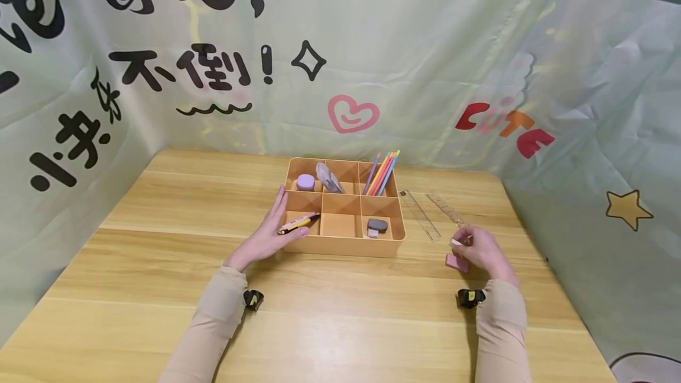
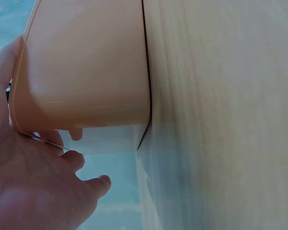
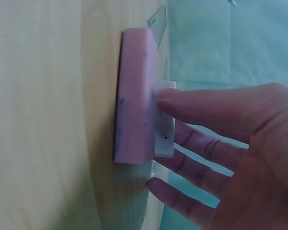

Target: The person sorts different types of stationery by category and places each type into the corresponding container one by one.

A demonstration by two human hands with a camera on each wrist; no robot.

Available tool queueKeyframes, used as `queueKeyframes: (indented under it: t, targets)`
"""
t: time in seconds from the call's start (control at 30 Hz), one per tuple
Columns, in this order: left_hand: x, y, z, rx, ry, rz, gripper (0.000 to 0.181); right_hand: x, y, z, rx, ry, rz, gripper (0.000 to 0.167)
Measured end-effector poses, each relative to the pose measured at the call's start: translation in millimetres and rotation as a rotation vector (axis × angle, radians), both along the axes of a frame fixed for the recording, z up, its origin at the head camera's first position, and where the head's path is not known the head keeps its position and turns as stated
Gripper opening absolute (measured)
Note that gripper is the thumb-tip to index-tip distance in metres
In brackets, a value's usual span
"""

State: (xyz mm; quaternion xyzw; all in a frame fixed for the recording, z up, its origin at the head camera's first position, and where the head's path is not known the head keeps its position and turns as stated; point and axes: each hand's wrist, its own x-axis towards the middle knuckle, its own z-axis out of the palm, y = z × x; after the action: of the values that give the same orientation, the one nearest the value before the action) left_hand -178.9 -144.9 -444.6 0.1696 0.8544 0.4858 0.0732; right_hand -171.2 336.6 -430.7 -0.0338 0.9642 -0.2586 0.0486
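My left hand (image 1: 263, 240) rests at the front left corner of an orange six-compartment organizer (image 1: 340, 246), its thumb over the front rim and its fingers along the left side. In the left wrist view, the fingers lie loosely about the organizer's wall (image 2: 86, 57). My right hand (image 1: 483, 248) pinches a white eraser (image 3: 165, 139) between thumb and fingers. Right beside it is a pink slanted eraser (image 3: 134, 96) on the table. In the front left compartment lie pens (image 1: 299, 223); the front right one holds a dark grey eraser (image 1: 378, 224) and a small whitish piece (image 1: 373, 233).
Two clear rulers, one nearer the organizer (image 1: 420, 214) and one farther right (image 1: 446, 208), lie on the wooden table (image 1: 319, 318). Colored pencils (image 1: 382, 175), a purple rounded item (image 1: 305, 182) and a greyish translucent item (image 1: 328, 178) occupy the back compartments. Printed cloth (image 1: 415, 75) encloses the table.
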Motion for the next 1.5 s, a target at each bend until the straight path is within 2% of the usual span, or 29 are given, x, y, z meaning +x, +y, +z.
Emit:
queueKeyframes:
  t: [0.57, 0.77, 1.07, 1.23, 1.5]
  targets:
    - [0.1, -0.1, -1.7, 0.005, -0.001, 0.002, 0.105, -0.5, -3, -2.6, 0.012, 0.042, -0.010, 0.011]
    - [-0.1, -0.3, -2.0, 0.002, 0.001, -0.001, 0.106, -0.4, -6, -2.5, 0.014, 0.086, -0.024, 0.010]
    - [1.4, 0.0, 0.8, 0.014, -0.006, -0.006, 0.105, -3.0, -10, -0.1, 0.006, 0.184, -0.050, 0.015]
    - [1.6, 0.0, 1.3, 0.015, -0.006, -0.008, 0.105, -3.3, -16, 4.5, -0.038, 0.259, -0.074, 0.017]
    - [1.7, 0.0, 2.1, 0.018, -0.002, -0.008, 0.105, -3.3, -38, 15.2, -0.091, 0.459, -0.118, 0.016]
